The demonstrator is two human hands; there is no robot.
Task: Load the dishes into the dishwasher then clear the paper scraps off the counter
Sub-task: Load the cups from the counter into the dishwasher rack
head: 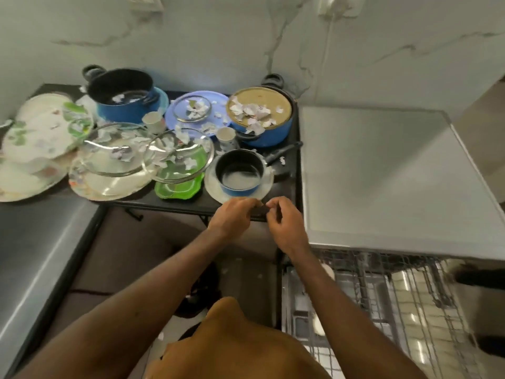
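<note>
Curled fingers of the left hand [232, 214] and right hand [287, 227] nearly met just in front of the small blue saucepan with a black inside [240, 173]. Blur hid whether they pinched anything. The saucepan sat on a round white plate [211, 183], and its long black handle [284, 152] pointed back-right.

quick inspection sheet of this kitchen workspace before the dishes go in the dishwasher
surface: black counter, crowded with dishes.
job's things: small blue saucepan on a white plate at the near edge; left blue pot and right blue pot behind; glass lids; floral plates at left; paper scraps over most of it; dishwasher rack at lower right.
clutter: paper cups; green plate under a lid.
grips: left hand and right hand, fingers curled at the white plate's near rim; hold unclear.
cables: white cord down the wall.
surroundings: marble-look wall; steel worktop at right.
</note>
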